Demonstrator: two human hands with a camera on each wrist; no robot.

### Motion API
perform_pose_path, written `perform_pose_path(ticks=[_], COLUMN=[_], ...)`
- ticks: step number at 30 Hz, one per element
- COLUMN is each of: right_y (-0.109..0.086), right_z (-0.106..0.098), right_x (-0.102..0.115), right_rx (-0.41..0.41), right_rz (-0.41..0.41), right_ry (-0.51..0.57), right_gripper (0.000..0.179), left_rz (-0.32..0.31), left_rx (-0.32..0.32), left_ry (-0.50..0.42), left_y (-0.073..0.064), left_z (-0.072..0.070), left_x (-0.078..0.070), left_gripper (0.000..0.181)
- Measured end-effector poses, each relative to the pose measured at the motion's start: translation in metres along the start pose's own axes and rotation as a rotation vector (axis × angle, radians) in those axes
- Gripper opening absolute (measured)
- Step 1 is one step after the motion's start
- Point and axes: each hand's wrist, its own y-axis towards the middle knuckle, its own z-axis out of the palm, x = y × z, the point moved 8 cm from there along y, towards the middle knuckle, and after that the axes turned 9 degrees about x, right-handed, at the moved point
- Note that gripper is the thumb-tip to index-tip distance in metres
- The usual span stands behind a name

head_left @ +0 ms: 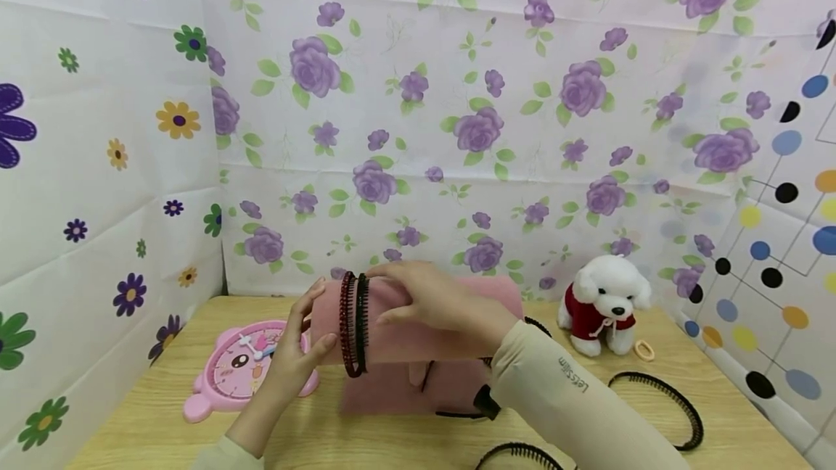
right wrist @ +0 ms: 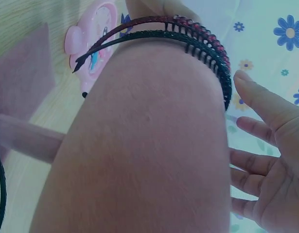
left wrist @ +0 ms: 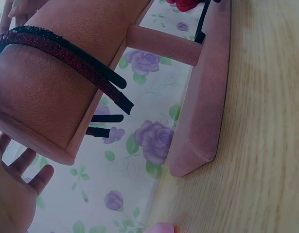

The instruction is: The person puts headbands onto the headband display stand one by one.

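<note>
A pink padded cylinder (head_left: 496, 297), a headband display stand, lies horizontally above its pink base (head_left: 379, 392), joined by a short post (left wrist: 164, 43). Near its left end two toothed headbands sit side by side around it: a dark red one (head_left: 345, 318) and a black one (head_left: 361, 321). My left hand (head_left: 294, 354) is at that end, thumb in front and fingers behind, loosely spread in the left wrist view. Over the top, right of the black headband, extends my right hand (head_left: 434, 299). Its fingers (right wrist: 251, 162) look straight along the cylinder's far side; whether they touch it I cannot tell.
A pink clock (head_left: 238, 365) lies on the wooden table at left. At right stands a white toy dog (head_left: 604, 303) in red, with a tan hair tie (head_left: 644, 351) beside it. Black headbands (head_left: 682, 401) lie at front right, and another dark band (head_left: 457, 414) is at the base.
</note>
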Motion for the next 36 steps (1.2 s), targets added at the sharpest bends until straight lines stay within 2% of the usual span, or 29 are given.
perform_pose_path(ticks=[8,13,24,36], right_y=[-0.028,-0.045,-0.086,-0.117], right_z=[-0.015,-0.020,-0.029,-0.020], right_x=[-0.002,0.002,0.009,0.006], right_rx=[-0.071,-0.109,-0.224,-0.230], right_rz=[0.008,-0.032,-0.108,-0.152], right_ry=[-0.044,-0.067,-0.230,-0.193], right_gripper=[0.057,0.051,0.044,0.039], left_rz=[0.018,0.031,0.036,0.031], left_rx=[0.004,0.013,-0.007,-0.007], left_ry=[-0.004,0.022,0.003,-0.005], left_y=[0.001,0.000,0.001,0.001], left_z=[0.000,-0.001,0.001,0.000], left_x=[-0.002,-0.003,-0.004,-0.002], left_gripper=[0.069,0.069,0.069,0.068])
